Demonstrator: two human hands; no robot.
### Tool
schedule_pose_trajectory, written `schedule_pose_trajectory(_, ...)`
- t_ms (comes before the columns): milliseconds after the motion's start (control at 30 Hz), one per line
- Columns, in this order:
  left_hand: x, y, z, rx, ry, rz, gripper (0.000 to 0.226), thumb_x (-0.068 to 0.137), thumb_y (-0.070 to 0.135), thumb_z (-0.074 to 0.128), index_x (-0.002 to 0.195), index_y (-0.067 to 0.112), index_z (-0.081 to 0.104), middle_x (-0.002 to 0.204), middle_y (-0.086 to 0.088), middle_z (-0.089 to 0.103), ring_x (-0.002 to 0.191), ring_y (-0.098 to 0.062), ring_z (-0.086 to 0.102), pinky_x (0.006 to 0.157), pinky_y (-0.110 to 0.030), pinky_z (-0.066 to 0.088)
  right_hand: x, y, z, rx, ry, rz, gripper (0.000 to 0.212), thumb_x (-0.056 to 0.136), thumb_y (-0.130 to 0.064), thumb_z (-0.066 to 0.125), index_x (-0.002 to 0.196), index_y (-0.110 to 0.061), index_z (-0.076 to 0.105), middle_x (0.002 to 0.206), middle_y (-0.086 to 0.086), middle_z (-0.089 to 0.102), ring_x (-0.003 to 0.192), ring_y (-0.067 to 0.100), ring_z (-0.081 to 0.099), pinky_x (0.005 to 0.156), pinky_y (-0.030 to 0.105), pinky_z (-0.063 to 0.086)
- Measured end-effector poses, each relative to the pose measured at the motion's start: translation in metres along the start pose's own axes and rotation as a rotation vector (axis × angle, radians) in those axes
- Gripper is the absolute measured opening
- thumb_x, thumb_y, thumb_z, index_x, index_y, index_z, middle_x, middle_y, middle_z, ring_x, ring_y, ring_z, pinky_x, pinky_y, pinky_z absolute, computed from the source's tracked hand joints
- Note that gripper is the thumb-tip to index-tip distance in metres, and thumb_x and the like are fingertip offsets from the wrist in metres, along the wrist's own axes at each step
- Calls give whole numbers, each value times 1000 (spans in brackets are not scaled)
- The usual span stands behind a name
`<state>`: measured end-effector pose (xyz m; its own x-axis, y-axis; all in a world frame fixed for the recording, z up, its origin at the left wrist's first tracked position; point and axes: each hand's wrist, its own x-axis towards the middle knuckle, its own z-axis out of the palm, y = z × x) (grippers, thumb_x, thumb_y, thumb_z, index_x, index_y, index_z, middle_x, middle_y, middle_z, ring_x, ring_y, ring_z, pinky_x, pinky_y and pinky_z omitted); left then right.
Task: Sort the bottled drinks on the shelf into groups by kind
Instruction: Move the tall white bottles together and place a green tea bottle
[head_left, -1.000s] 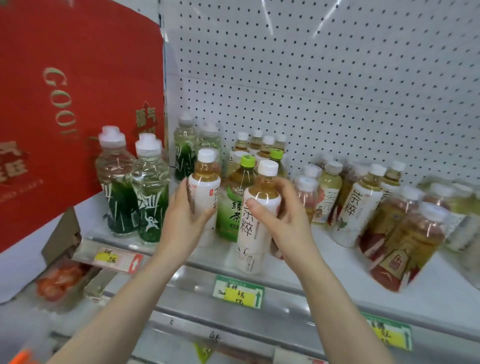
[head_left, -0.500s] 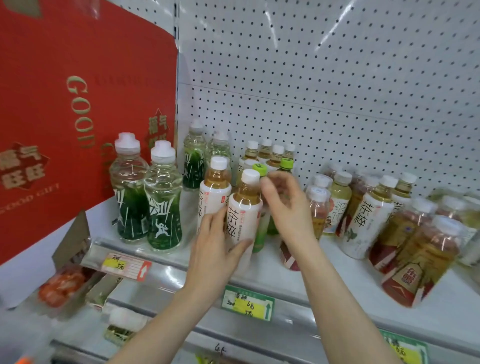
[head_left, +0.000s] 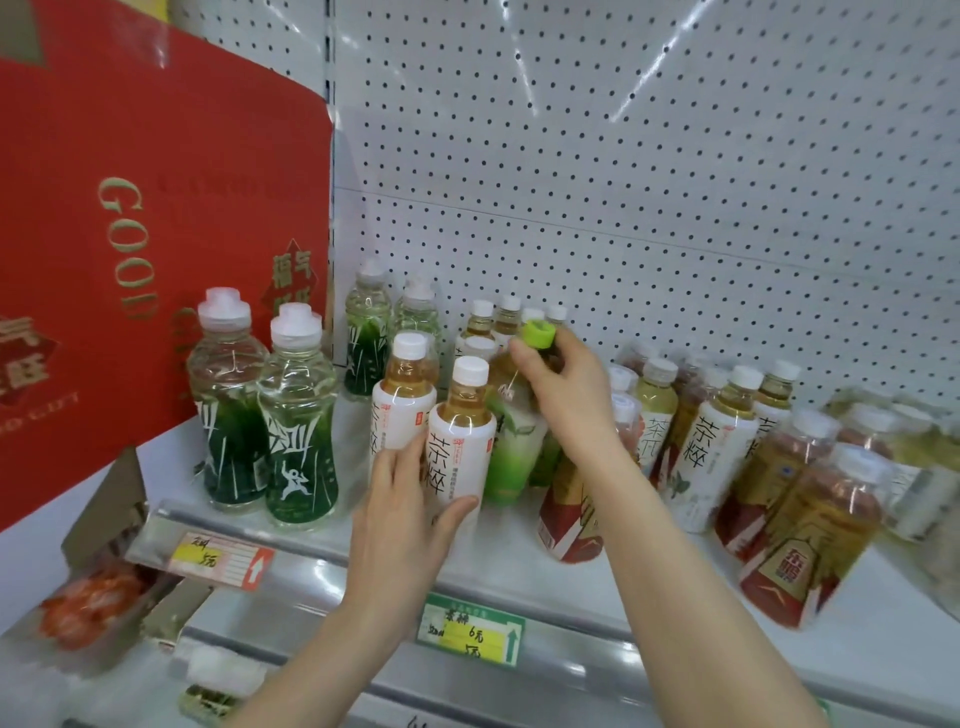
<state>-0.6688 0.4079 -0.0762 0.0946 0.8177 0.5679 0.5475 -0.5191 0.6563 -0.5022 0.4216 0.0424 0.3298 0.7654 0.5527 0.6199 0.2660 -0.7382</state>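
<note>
My left hand (head_left: 404, 512) grips the lower body of a white-labelled tea bottle (head_left: 460, 434) standing at the shelf's front; a second white-labelled tea bottle (head_left: 402, 397) stands just behind it to the left. My right hand (head_left: 563, 387) holds the neck of a green-capped green tea bottle (head_left: 514, 441), tilted, just right of them. Clear bottles with dark green labels (head_left: 298, 426) stand at the left. More white-labelled, yellow and red-labelled bottles (head_left: 719, 447) crowd the right.
A red gift box (head_left: 130, 234) stands at the left of the white shelf (head_left: 571, 577), against the pegboard back wall. Price tags (head_left: 470, 631) hang on the front rail. A lower shelf holds packaged goods (head_left: 88, 603) at bottom left.
My left hand went from one white-labelled bottle to the other, which my right hand had set beside it. My right hand let go of it and took the green-capped bottle by its neck.
</note>
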Motion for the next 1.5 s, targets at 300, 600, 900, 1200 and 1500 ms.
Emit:
schedule_pose_trajectory(300, 3, 12, 16, 68, 96, -72, 79, 70, 47, 80, 132, 19, 41, 124, -3, 53, 114, -25, 55, 83, -43, 53, 17, -42, -59, 232, 316, -188, 24, 92, -37, 65, 89, -13, 64, 77, -10, 61, 72, 6, 55, 74, 32, 48)
schedule_pose_trajectory(600, -5, 30, -8, -241, 114, -1, 66, 83, 54, 66, 138, 30, 40, 125, 8, 47, 108, -11, 57, 86, -33, 54, -15, -26, -84, 538, 27, 1, 20, 86, -36, 69, 87, -17, 72, 86, 12, 69, 80, 27, 64, 77, 44, 52)
schedule_pose_trajectory(900, -3, 44, -17, -661, -390, -180, 93, 41, 46, 91, 125, 38, 53, 112, 11, 72, 100, -8, 70, 83, -33, 58, -64, -7, -39, 498, -84, -5, 14, 99, -24, 60, 98, -16, 72, 91, 0, 76, 88, 14, 71, 81, 39, 57)
schedule_pose_trajectory(1200, -3, 43, -15, -709, -332, -256, 92, 35, 47, 89, 120, 35, 54, 104, 14, 74, 90, -8, 73, 75, -33, 59, -60, 63, -55, -209, -3, 86, 75, 79, -52, 69, 142, -33, 33, 128, -1, 61, 114, 17, 62, 93, 33, 50)
schedule_pose_trajectory(1500, -9, 29, -25, -615, -321, -237, 97, 35, 51, 89, 123, 34, 52, 106, 13, 72, 92, -6, 71, 78, -33, 59, -43, 96, -86, -496, 351, 207, 75, 81, -46, 77, 137, -11, 41, 126, 11, 60, 115, 33, 59, 91, 45, 50)
